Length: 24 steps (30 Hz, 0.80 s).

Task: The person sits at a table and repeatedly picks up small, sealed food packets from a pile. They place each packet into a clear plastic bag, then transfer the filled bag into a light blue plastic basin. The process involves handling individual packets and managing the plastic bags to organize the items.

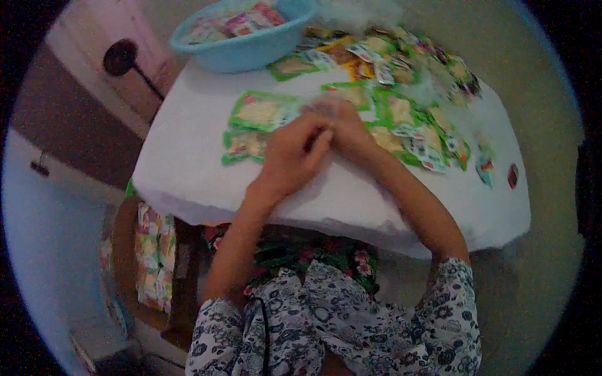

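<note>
Both hands meet over the middle of a white-covered table (188, 174). My left hand (298, 152) is curled, its thumb side against my right hand (341, 122). The fingers are blurred, and something clear or whitish seems to be at the fingertips; whether they grip it cannot be told. Left of the hands lies a green-edged packet (256, 112) with pale contents, and a second green-edged packet (242, 144) lies nearer me, partly behind my left hand. To the right, several similar green packets (400, 110) overlap, with small white printed sachets (416, 143) on them.
A light blue plastic basin (244, 49) holding colourful packets stands at the table's far left. A heap of mixed packets (390, 56) and clear plastic spreads along the far side. A small dark red item (512, 176) lies at right. Below left, a cardboard box (124, 263) holds stacked packets (155, 258).
</note>
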Tool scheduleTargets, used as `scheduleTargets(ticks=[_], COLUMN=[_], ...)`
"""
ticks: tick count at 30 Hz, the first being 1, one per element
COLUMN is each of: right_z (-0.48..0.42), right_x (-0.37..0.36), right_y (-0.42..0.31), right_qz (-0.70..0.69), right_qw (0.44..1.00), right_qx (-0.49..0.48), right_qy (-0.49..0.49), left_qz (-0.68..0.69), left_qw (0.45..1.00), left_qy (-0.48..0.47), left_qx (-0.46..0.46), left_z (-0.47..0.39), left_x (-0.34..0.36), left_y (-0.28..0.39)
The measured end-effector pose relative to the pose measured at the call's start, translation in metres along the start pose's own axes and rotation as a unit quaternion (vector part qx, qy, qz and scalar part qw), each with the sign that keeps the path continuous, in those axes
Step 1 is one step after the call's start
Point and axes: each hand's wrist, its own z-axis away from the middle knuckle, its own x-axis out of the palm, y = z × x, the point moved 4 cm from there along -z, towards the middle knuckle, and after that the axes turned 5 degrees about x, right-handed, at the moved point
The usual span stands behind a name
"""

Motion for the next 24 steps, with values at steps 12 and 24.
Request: scheduleTargets(ticks=[12,24], right_z=[0.008,-0.042], right_x=[-0.031,-0.131], right_y=[-0.032,-0.014], right_qz=[0.155,0.679], right_qw=[0.986,0.697], right_qx=[-0.016,-0.063], right_qy=[-0.053,0.222], left_qz=[0.060,0.127], left_qw=[0.993,0.977], left_qy=[0.019,0.043], left_qx=[-0.104,-0.164], left_z=[0.006,0.008], left_x=[-0.003,-0.002], left_y=[-0.009,-0.008])
